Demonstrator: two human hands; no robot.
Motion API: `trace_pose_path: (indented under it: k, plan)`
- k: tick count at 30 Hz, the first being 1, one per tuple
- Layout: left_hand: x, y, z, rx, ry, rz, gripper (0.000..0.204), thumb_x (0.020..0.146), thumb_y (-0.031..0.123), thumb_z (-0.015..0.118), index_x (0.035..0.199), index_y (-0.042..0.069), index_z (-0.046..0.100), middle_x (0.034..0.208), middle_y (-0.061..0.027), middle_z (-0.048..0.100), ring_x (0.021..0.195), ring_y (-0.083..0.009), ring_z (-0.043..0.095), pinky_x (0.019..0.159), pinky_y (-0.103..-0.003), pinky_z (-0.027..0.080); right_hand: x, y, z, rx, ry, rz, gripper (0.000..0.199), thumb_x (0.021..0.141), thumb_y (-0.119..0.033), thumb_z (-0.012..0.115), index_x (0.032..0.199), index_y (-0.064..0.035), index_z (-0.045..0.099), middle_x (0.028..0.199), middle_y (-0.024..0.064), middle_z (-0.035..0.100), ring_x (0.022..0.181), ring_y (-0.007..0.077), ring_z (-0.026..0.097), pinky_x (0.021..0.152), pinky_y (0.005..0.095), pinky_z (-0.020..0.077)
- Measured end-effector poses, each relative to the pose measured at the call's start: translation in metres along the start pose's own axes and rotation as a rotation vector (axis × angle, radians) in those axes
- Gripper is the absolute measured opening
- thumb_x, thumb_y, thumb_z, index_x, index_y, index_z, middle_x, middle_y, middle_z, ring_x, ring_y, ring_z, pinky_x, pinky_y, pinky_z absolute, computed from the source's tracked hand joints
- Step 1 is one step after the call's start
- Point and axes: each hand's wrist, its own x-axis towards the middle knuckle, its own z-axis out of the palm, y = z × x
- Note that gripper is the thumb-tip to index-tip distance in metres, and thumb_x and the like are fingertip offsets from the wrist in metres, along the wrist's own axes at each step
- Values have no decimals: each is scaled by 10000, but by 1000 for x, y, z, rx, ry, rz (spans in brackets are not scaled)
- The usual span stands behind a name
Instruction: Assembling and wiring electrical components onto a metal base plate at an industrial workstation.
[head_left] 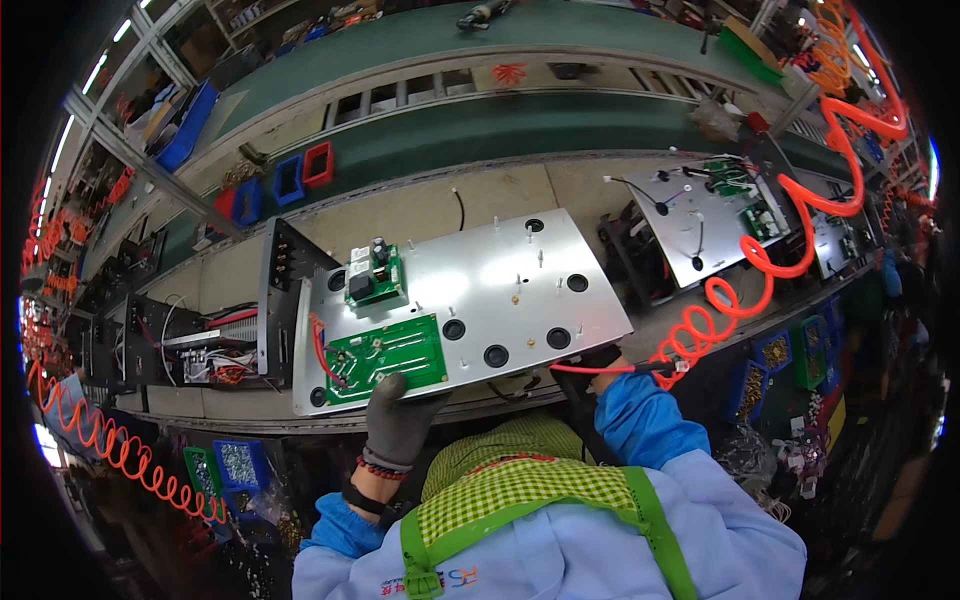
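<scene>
A silver metal panel point(500, 290) lies before me, slightly tilted, with black round grommets and upright studs on it. A flat green circuit board point(390, 358) with red wires sits at its near left. Behind that stands a smaller green board point(375, 280) with relays and capacitors. My left hand point(400, 425), in a grey glove, grips the panel's near edge, its thumb on top beside the flat board. At the near right edge my right hand point(597, 362), in a dark glove, holds the panel; most of its fingers are hidden. A red hose crosses by this hand.
An orange-red coiled air hose point(765, 262) hangs at the right. Left of the panel stands a black chassis point(215, 340) with wiring. Another board-fitted panel point(690, 220) is at the right. Small bins point(318, 165) stand behind; bins of screws point(240, 465) sit low left.
</scene>
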Motion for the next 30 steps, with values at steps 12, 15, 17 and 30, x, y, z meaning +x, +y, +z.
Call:
trace_pose_path:
  k: [12, 15, 17, 30]
  plan:
    - [46, 9, -36, -39, 184, 58, 417, 901, 309, 573, 1257, 99, 521, 1262, -88, 582, 1179, -289, 558, 1028, -585, 386, 1, -43, 11, -6, -55, 46, 489, 810, -321, 634, 1161, 17, 602, 981, 130, 678, 827, 229, 667, 740, 359, 546]
    - [45, 12, -34, 8, 203, 26, 419, 919, 329, 560, 1284, 132, 501, 1263, -74, 580, 1193, -275, 553, 993, -557, 432, -16, -72, 16, -223, -198, 0, 434, 842, -321, 615, 1124, 8, 618, 937, 114, 673, 775, 206, 651, 684, 335, 523]
    - [44, 19, -30, 26, 192, -6, 441, 922, 349, 574, 1299, 138, 488, 1268, -79, 575, 1183, -273, 564, 960, -529, 480, -28, -84, 28, -370, -240, 31, 348, 903, -317, 577, 1050, -10, 650, 847, 79, 664, 673, 160, 618, 576, 284, 477]
    - [64, 67, -29, 381, 252, -151, 590, 911, 521, 580, 1355, 162, 433, 1260, -155, 537, 1047, -368, 625, 867, -492, 554, -27, -83, 45, -130, -207, 25, 314, 957, -348, 564, 1023, -50, 635, 857, 32, 640, 634, 98, 561, 501, 240, 441]
